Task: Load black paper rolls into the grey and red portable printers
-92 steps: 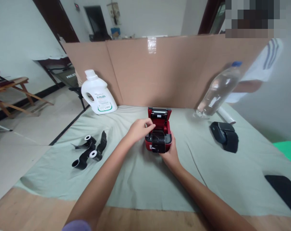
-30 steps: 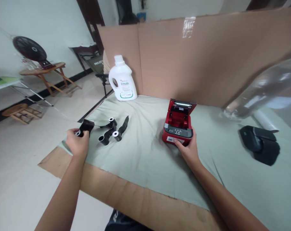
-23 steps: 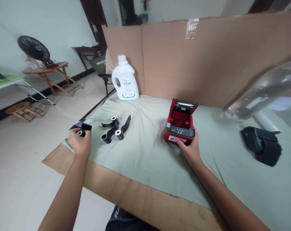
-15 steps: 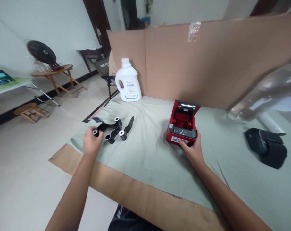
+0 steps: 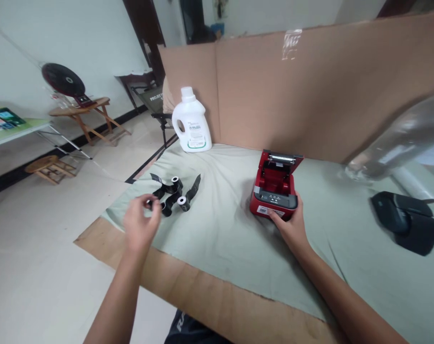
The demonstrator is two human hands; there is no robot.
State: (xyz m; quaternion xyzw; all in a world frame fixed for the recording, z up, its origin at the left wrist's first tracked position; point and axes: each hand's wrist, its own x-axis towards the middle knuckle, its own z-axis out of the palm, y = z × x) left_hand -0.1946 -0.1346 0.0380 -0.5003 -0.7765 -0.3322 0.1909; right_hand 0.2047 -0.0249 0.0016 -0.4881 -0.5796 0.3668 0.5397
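Printer, red, one: on the table (image 5: pixel 210 282), right of centre, its lid (image 5: pixel 295 160) raised, red inner walls showing, no roll visible in it.
Right hand (image 5: pixel 294 228), one: thumb on the printer (image 5: pixel 277 198)'s front, fingers closed about its right side.
Left hand (image 5: pixel 140 224), one: loosened since its firmer grip on a roll, now part open; whether it touched that roll could not be told. The roll had thus come near the others.
Black rolls, apparently four: (image 5: pixel 183 204), (image 5: pixel 175 181), (image 5: pixel 167 210) and one partly hidden at the left fingertips, strips trailing.
Jug (image 5: pixel 193 125), white, one: far left.
Bottle (image 5: pixel 389 148), clear, one: far right, tilted.
Black device (image 5: pixel 392 215), one: right.
Cloth (image 5: pixel 217 234), pale green, one: beneath all.
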